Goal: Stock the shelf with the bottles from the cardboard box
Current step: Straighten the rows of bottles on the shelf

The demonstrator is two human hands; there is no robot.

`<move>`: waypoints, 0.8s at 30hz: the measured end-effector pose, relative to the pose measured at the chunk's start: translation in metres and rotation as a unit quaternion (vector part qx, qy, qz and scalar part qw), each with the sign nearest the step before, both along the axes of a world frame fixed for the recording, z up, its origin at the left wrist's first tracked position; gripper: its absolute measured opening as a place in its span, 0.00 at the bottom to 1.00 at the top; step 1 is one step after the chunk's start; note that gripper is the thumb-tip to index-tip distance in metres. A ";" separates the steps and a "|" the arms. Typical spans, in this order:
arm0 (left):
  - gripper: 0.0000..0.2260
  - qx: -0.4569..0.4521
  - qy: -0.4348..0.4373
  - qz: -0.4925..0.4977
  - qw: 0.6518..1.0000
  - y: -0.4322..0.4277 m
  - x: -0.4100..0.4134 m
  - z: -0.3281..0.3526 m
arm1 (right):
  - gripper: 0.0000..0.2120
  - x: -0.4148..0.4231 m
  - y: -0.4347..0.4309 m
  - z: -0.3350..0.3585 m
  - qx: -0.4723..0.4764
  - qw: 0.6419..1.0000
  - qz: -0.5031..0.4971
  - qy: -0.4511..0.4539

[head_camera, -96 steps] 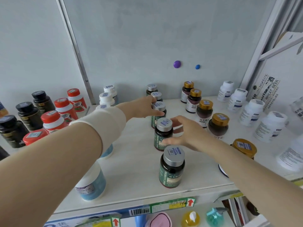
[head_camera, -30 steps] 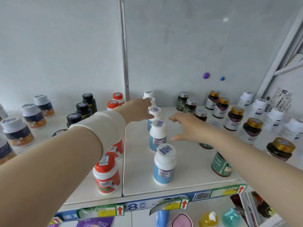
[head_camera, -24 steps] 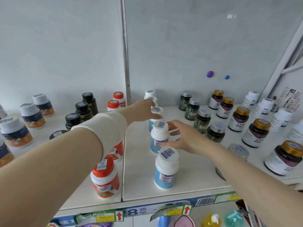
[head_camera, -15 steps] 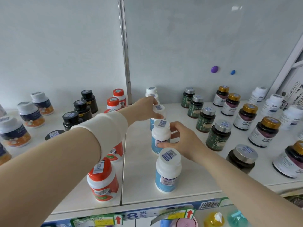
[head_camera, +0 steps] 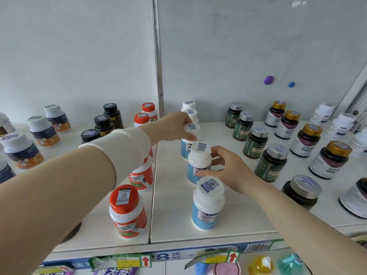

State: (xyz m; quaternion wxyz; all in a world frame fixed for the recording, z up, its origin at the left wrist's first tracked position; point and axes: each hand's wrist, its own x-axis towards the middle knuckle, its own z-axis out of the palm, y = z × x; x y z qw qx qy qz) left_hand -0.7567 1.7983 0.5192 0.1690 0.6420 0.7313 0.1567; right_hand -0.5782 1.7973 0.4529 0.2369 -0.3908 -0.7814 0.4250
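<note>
Left hand (head_camera: 174,127) fingers (head_camera: 186,121) pinch third bottle (head_camera: 192,129); right hand (head_camera: 230,171) fingers (head_camera: 218,153) wrap second bottle (head_camera: 198,161); shelf (head_camera: 172,195) lane rightward.

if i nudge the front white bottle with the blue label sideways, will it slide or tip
It probably slides if pushed low: the front white bottle stands upright on a flat base on the smooth shelf. Pushed near the top it may tip, since it looks taller than it is wide. Once on its side, the round body would likely roll.
</note>
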 end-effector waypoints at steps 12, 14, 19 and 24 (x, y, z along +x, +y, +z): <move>0.29 0.010 0.066 0.000 0.998 -0.018 -0.002 0.016 | 0.30 0.009 -0.001 0.038 0.024 0.998 0.034 -0.040; 0.26 0.027 0.084 0.009 0.996 -0.028 -0.009 0.031 | 0.31 0.010 0.000 0.056 0.053 0.996 0.030 -0.060; 0.20 0.042 0.166 0.017 0.985 -0.061 -0.040 0.062 | 0.30 -0.001 -0.004 0.097 0.158 0.981 0.028 -0.113; 0.21 0.019 0.280 0.023 0.960 -0.091 -0.079 0.066 | 0.31 -0.037 -0.022 0.117 0.285 0.930 0.038 -0.227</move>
